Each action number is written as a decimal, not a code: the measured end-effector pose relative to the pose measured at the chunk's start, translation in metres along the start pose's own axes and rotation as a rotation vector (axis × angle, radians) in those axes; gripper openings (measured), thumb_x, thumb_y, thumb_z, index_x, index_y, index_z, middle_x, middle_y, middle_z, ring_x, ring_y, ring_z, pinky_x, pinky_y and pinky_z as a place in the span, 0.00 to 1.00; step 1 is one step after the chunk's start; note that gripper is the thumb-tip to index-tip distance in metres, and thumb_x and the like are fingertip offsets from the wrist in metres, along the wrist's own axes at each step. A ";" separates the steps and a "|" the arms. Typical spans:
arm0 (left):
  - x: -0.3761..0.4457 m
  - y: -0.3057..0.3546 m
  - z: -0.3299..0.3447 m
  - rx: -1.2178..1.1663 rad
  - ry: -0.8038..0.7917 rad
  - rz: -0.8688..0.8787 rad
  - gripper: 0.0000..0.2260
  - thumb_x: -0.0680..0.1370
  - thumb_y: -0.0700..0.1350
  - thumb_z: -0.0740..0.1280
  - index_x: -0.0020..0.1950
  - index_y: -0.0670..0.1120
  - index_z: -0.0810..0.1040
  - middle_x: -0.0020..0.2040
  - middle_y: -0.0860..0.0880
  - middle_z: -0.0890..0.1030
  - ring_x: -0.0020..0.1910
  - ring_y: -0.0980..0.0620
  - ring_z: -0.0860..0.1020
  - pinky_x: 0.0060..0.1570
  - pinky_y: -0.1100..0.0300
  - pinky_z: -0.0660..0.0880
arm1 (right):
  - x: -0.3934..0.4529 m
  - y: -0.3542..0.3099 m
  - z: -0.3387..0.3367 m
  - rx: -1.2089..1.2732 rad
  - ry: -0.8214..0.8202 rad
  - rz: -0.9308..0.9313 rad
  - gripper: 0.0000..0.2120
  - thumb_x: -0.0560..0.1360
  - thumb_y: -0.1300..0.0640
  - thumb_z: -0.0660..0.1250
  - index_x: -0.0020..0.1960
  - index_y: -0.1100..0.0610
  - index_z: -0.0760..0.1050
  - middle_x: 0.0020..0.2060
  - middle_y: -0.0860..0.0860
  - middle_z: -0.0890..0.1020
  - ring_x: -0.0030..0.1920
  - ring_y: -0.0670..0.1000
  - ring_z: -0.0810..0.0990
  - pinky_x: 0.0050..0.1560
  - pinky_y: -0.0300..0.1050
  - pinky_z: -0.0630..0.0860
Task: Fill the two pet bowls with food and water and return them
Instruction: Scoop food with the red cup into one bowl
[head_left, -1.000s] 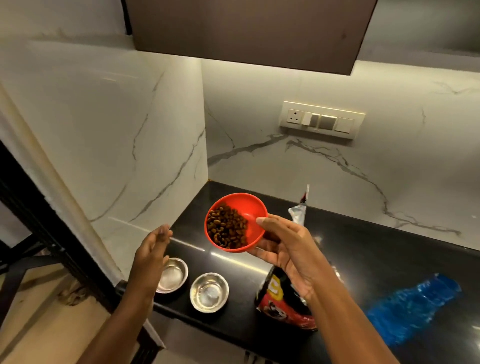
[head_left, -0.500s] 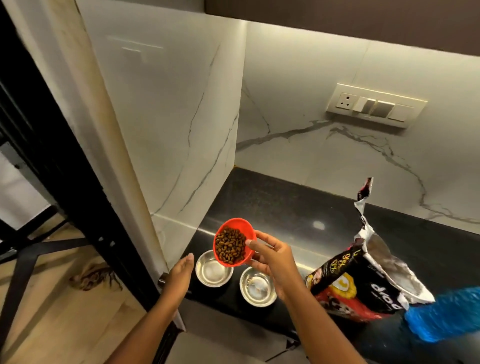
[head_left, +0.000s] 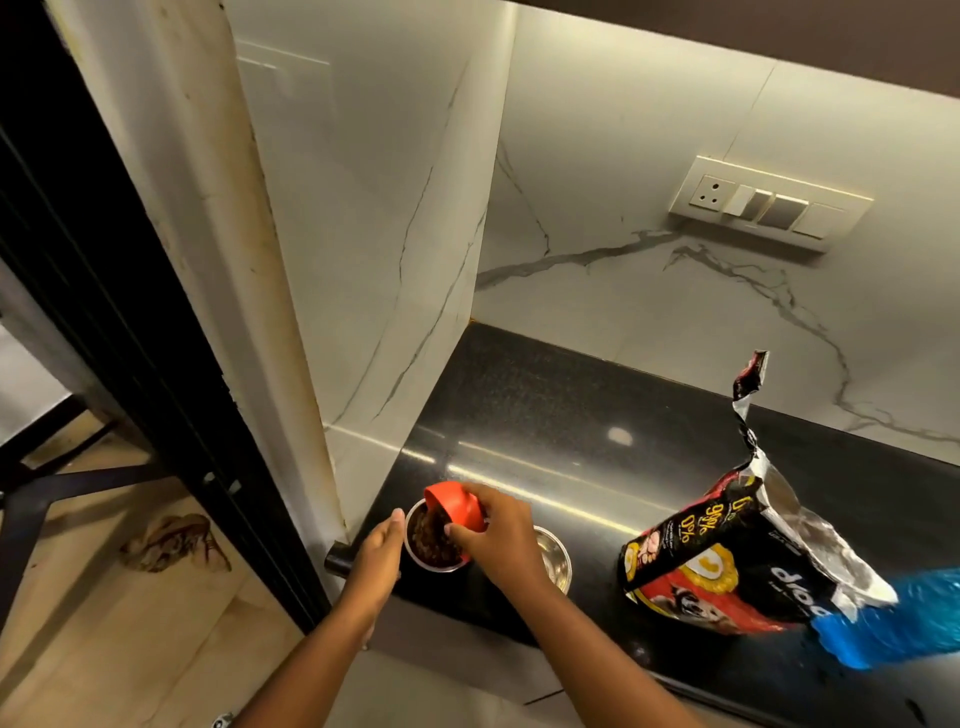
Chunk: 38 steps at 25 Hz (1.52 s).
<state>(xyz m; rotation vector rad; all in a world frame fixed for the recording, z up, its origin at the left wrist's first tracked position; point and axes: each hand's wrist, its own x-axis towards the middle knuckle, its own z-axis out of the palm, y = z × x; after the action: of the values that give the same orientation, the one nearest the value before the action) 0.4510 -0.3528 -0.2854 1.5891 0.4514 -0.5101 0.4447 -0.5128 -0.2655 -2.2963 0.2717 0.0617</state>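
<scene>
Two steel pet bowls: one (head_left: 435, 540) holds brown kibble, the other (head_left: 555, 558) is partly hidden behind a wrist. One orange scoop (head_left: 457, 508). One opened dog-food bag (head_left: 737, 551). One blue plastic bottle (head_left: 893, 613), blurred. Two hands: left (head_left: 382, 553), right (head_left: 498, 535). One switch panel (head_left: 769, 202) on the wall. One black counter (head_left: 519, 405).

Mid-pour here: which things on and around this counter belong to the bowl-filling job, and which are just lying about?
Part of the job:
- left steel bowl, taking kibble
- right steel bowl, nothing visible in it
- red scoop, tipped by the right hand
- left hand beside the left bowl
- food bag, open
- blue water bottle, lying down

Lying about:
- switch panel
- crumpled cloth on the floor
</scene>
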 end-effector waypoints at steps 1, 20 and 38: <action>0.000 0.000 0.000 0.007 -0.005 0.001 0.25 0.82 0.56 0.53 0.75 0.44 0.65 0.71 0.42 0.72 0.71 0.43 0.70 0.65 0.48 0.70 | 0.000 0.000 0.001 -0.032 -0.019 -0.020 0.30 0.69 0.52 0.79 0.70 0.50 0.76 0.63 0.48 0.82 0.63 0.49 0.79 0.64 0.44 0.76; -0.015 0.055 0.036 0.101 0.000 0.319 0.22 0.82 0.55 0.56 0.72 0.47 0.70 0.71 0.46 0.74 0.70 0.49 0.71 0.70 0.53 0.65 | -0.017 -0.008 -0.122 0.584 0.258 -0.047 0.23 0.70 0.56 0.80 0.63 0.56 0.80 0.50 0.54 0.88 0.50 0.50 0.87 0.51 0.52 0.85; -0.136 0.126 0.281 0.022 -0.360 0.541 0.28 0.74 0.65 0.56 0.69 0.54 0.72 0.62 0.56 0.78 0.63 0.59 0.75 0.66 0.54 0.71 | -0.112 0.100 -0.374 0.829 0.489 0.056 0.16 0.72 0.54 0.76 0.59 0.55 0.82 0.47 0.55 0.88 0.47 0.54 0.88 0.45 0.50 0.85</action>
<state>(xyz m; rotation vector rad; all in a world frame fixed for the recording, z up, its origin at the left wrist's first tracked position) 0.3954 -0.6410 -0.1210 1.5195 -0.2560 -0.3694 0.2985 -0.8336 -0.0709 -1.4470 0.5009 -0.5000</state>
